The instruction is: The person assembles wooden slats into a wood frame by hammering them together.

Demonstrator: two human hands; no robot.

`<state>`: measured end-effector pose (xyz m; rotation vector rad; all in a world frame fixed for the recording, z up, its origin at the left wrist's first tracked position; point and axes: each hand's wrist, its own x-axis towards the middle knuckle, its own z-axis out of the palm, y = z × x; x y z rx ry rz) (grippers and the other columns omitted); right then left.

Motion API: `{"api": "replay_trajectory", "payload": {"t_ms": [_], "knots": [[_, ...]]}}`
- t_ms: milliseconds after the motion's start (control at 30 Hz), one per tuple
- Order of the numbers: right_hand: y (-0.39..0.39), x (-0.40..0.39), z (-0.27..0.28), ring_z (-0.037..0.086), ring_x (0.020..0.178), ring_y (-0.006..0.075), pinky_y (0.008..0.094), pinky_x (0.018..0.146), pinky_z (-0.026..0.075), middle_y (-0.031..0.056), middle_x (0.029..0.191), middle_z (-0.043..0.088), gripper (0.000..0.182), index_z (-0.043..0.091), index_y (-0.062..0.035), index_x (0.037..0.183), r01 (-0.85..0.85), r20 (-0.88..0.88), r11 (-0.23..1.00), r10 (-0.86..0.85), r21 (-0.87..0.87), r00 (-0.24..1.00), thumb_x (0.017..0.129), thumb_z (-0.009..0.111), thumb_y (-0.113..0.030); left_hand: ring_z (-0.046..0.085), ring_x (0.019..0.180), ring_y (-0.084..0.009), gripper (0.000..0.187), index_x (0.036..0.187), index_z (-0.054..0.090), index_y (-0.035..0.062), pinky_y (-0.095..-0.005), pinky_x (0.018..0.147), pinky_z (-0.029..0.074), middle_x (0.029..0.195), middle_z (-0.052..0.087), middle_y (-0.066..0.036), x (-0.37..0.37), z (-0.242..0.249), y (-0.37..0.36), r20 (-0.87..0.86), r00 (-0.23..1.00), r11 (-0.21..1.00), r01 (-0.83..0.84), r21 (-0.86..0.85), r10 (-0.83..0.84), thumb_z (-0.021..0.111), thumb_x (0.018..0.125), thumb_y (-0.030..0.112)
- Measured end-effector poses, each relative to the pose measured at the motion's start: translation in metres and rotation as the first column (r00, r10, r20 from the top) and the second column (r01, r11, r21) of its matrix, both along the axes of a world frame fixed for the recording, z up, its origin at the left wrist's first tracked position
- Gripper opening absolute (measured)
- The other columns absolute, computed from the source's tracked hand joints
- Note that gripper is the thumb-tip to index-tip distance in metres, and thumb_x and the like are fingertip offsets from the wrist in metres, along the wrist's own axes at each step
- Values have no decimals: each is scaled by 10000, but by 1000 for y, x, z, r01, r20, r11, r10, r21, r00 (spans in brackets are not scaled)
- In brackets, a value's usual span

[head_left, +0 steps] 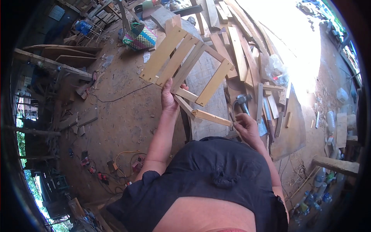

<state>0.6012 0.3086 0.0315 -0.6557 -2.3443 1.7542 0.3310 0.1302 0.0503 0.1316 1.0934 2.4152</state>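
My left hand (169, 96) grips a slatted wooden frame (177, 58) by its lower rail, thumb on the near face and fingers behind. The frame is tilted up over the workbench, with several pale slats, a gap, and legs angling toward my body. My right hand (247, 127) is close to the end of the lower wooden leg (212, 117), its fingertips pinched together. Whatever may be between them is too small to name. Just beyond that hand, a claw hammer (242, 99) lies on the bench among wood pieces.
Loose boards and offcuts (237, 50) are heaped along the bench's right side. A handsaw (266, 110) lies near the hammer. A woven basket (139, 36) stands beyond the frame. Cables and red tools (102, 178) lie on the dirt floor at left; plastic bottles (320, 178) at right.
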Motion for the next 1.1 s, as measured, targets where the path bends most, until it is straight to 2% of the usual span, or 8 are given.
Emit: {"api": "replay_trajectory", "payload": {"t_ms": [100, 167, 200, 233, 400, 633, 833, 1100], "knots": [[-4, -8, 8, 615, 782, 163, 273, 667, 492, 118, 970, 616, 435, 526, 14, 1158, -133, 209, 985, 154, -111, 966, 779, 692, -118, 656, 728, -237, 358, 1014, 568, 81, -445, 740, 557, 826, 641, -103, 3, -6, 4, -4, 999, 995, 49, 82, -48, 628, 843, 390], [-19, -16, 27, 614, 825, 182, 309, 685, 500, 118, 1013, 605, 514, 494, 3, 1222, -62, 48, 808, 112, -586, 993, 785, 710, -159, 655, 777, -233, 351, 1024, 573, 90, -440, 761, 551, 883, 642, -94, 6, -11, 13, -5, 998, 992, 59, 109, -59, 628, 845, 386], [-22, -22, 37, 615, 924, 236, 344, 720, 515, 155, 1147, 540, 714, 327, -12, 1361, -113, -48, 765, 107, -634, 993, 812, 694, -284, 652, 806, -230, 343, 1018, 577, 90, -436, 775, 547, 903, 640, -89, 13, -5, 20, -36, 999, 993, 6, 115, -2, 629, 845, 382], [-25, -30, 45, 615, 924, 236, 344, 720, 515, 155, 1147, 540, 714, 327, -12, 1361, -108, -49, 768, 99, -631, 994, 812, 694, -284, 648, 834, -226, 336, 1012, 581, 90, -433, 790, 542, 922, 639, -85, 19, 0, 27, -66, 996, 991, -46, 124, 55, 630, 846, 378], [-24, -58, 71, 539, 1091, 417, 473, 841, 508, 247, 1293, 423, 831, 177, -63, 1402, -249, -325, 301, -234, -921, 916, 843, 516, -577, 617, 890, -203, 444, 1111, 534, 55, -356, 796, 515, 982, 606, -85, 36, 15, 41, -190, 973, 989, -110, 102, 128, 650, 831, 380], [-4, -62, 99, 532, 1070, 466, 472, 774, 540, 305, 1270, 408, 742, 305, -55, 1367, -103, -176, 328, -202, -939, 963, 822, 576, -478, 578, 1016, -211, 448, 1134, 522, 60, -362, 918, 457, 1040, 588, -80, 41, 27, 38, -295, 954, 991, -17, 135, 56, 635, 845, 384], [7, -59, 113, 549, 1061, 335, 509, 821, 509, 216, 1166, 485, 669, 393, -15, 1288, -111, -200, 404, -185, -908, 962, 749, 642, -323, 534, 1110, -213, 487, 1231, 473, 62, -364, 981, 416, 1183, 549, -93, 43, 23, 26, -337, 939, 986, 118, 118, -72, 599, 873, 367], [8, -54, 116, 585, 1001, 326, 507, 859, 488, 234, 1067, 557, 636, 399, -28, 1284, -31, -155, 457, -236, -889, 959, 759, 630, -304, 518, 1135, -236, 532, 1267, 438, 72, -374, 945, 454, 1242, 521, -138, 45, 17, 14, -300, 916, 961, 276, -5, -265, 622, 852, 349]]}}
